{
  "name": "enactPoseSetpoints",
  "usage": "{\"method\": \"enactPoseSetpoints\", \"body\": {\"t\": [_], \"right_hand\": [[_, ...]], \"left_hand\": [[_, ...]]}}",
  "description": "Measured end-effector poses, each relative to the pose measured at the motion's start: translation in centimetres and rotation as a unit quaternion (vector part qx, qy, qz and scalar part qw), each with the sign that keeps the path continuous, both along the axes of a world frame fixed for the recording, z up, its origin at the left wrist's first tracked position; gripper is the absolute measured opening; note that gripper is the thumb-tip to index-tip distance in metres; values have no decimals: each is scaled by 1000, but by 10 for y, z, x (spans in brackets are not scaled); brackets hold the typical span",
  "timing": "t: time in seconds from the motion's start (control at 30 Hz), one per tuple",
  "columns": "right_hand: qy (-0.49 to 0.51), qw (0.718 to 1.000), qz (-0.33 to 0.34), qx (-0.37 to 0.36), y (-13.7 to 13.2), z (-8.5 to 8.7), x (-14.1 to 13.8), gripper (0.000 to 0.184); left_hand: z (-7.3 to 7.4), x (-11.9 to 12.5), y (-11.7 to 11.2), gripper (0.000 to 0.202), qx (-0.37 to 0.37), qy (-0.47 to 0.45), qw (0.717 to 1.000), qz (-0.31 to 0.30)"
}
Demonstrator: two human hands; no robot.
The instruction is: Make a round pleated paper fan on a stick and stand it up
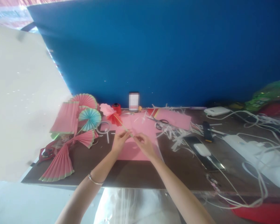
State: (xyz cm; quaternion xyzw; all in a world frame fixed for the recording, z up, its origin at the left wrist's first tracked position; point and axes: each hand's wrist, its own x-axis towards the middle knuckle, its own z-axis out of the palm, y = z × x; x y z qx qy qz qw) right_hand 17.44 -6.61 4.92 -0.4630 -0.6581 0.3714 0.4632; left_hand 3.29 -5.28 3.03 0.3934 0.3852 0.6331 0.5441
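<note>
My left hand [120, 140] and my right hand [144, 144] meet above the pink paper [136, 152], fingers pinched around the near end of a thin pale stick [124, 126]. The stick slants away to the left, toward a red and pink pleated paper piece [114, 117]; whether the two are joined is unclear. Left of my hands lie pink pleated paper fans [60, 163] with green edges and a light-blue paper rosette [90, 118]. A roll of clear tape [103, 127] rests near the rosette. Scissors [162, 123] lie to the right among white paper strips [175, 135].
A phone [204, 155] with a white case on it lies at right, beside a white power strip [252, 152] and tangled cables. Against the blue wall [163, 56] stands a small blurred-out screen [133, 102]. The table's front edge runs below my forearms.
</note>
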Motion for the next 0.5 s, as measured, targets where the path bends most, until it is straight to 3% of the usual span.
{"method": "enactPoseSetpoints", "body": {"t": [0.27, 0.5], "right_hand": [[9, 1000, 16, -3, -2, 4, 0, 24], [82, 993, 84, -31, -5, 13, 2, 22]], "left_hand": [[4, 1, -2, 28, -22, -43, 999, -15], [9, -1, -3, 27, -66, -141, 983, -101]]}}
